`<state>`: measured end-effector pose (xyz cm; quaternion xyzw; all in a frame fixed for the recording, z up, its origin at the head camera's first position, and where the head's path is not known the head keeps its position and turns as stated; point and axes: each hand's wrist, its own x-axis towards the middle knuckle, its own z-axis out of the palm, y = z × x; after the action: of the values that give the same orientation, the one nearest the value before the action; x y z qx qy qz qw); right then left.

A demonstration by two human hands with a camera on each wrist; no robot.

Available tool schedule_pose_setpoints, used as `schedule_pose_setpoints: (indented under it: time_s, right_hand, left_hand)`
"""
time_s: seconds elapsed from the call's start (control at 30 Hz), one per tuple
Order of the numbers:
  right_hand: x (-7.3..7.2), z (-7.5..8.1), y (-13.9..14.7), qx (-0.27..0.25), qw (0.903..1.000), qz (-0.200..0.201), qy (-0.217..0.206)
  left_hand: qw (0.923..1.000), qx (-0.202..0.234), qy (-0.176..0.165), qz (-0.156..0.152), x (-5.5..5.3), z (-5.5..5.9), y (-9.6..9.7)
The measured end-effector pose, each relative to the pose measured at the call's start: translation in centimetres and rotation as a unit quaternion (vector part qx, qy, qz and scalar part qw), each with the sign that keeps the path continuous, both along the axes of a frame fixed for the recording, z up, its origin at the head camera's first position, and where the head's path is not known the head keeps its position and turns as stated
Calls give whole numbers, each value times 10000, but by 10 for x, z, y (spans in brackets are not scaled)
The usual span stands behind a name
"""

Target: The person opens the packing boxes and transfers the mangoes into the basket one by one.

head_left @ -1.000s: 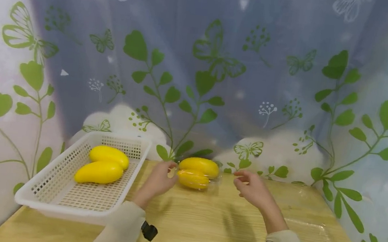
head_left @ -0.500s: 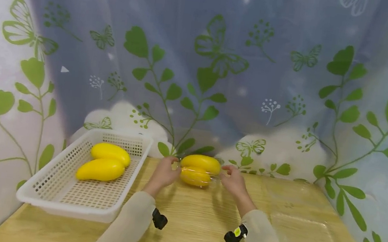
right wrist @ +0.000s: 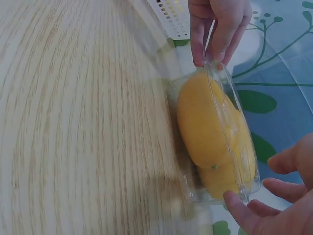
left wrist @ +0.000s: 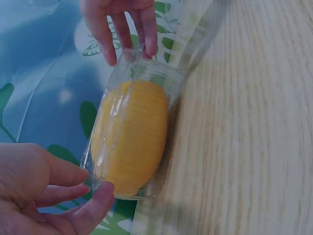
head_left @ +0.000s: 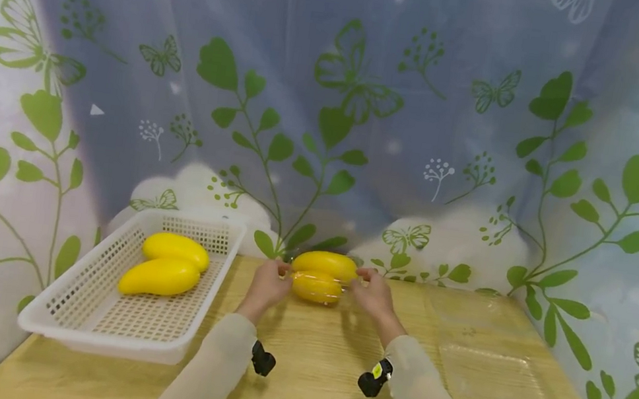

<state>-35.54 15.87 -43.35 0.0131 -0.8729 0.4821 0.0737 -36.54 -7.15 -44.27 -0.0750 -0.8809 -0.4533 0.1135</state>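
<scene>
Steadying Both Ends

Spacing white basket (head_left: pixel 110 341) left, second clear container (head_left: pixel 497 384) right, seemingly for reach. Pinching one end of clear box (left wrist: pixel 115 115) with left hand (head_left: pixel 270 284), touching the other with loosely spread right hand (head_left: pixel 373 296), probably for balance. Enclosing two yellow mangoes (head_left: pixel 325 264) at far side of table (head_left: pixel 310 371), before curtain (head_left: pixel 247 11).
</scene>
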Motion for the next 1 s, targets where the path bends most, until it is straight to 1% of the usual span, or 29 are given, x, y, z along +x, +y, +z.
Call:
schedule_pose_setpoints:
  time_s: [0.03,0.13,0.23,0.33,0.47,0.57,0.73,0.87,1.0]
  right_hand:
    - [0,0,1,35,10000,-15,5]
    - [0,-1,2,62,10000,-67,-13]
    - [2,0,4,-46,9998,-115,-131]
    - [5,0,7,-200,9994,-106,-267]
    - [9,0,11,-338,9987,4,-378]
    - [12,-1,14,-396,9985,94,-369]
    - [17,-1,16,-310,9988,197,-333]
    - [21,-1,18,-311,9986,206,-366]
    - [26,-2,20,-509,9976,204,-422]
  left_hand:
    - [10000,-12,98,6,0,-1,0]
    - [9997,22,235,56,2,-3,-2]
    - [9993,52,351,127,5,-5,-4]
    - [9989,82,392,225,8,-7,-6]
    - [9993,105,235,274,12,-9,-7]
    - [9996,55,144,256,15,-9,-7]
    - [9993,-121,213,272,20,-7,-6]
    - [9998,-51,87,175,25,-5,-7]
    - [9999,75,-93,28,31,-3,-8]
